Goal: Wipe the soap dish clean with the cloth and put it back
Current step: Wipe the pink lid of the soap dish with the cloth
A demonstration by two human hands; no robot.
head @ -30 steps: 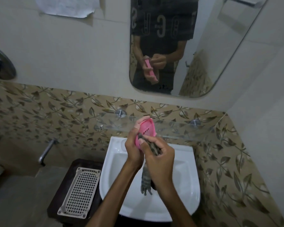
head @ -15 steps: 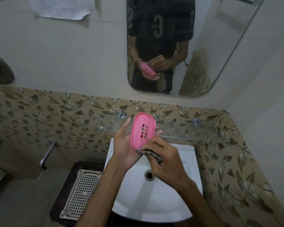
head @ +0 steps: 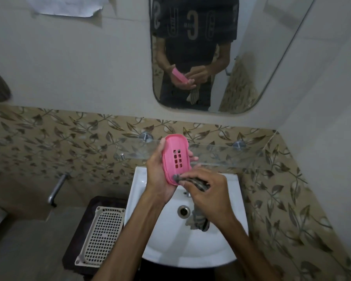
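A pink soap dish [head: 175, 157] with a grid of drain holes stands tilted on edge above the white sink [head: 227, 248]. My left hand [head: 158, 175] cradles it from the left, with fingertips showing past its right rim. My right hand [head: 208, 191] grips a grey patterned cloth [head: 199, 182] and presses its bunched tip against the dish's lower end. The cloth's loose tail [head: 199, 221] hangs below my right hand over the basin.
A glass shelf [head: 217, 155] on metal pegs runs along the leaf-patterned tiles just behind the dish. A white perforated tray [head: 101, 236] lies on a dark stand left of the sink. A mirror [head: 251, 57] above reflects the person. The sink drain [head: 183, 210] is open.
The dish has turned from edge-on to showing its holed face. My right hand with the cloth has slid down from the dish's middle to its lower end.
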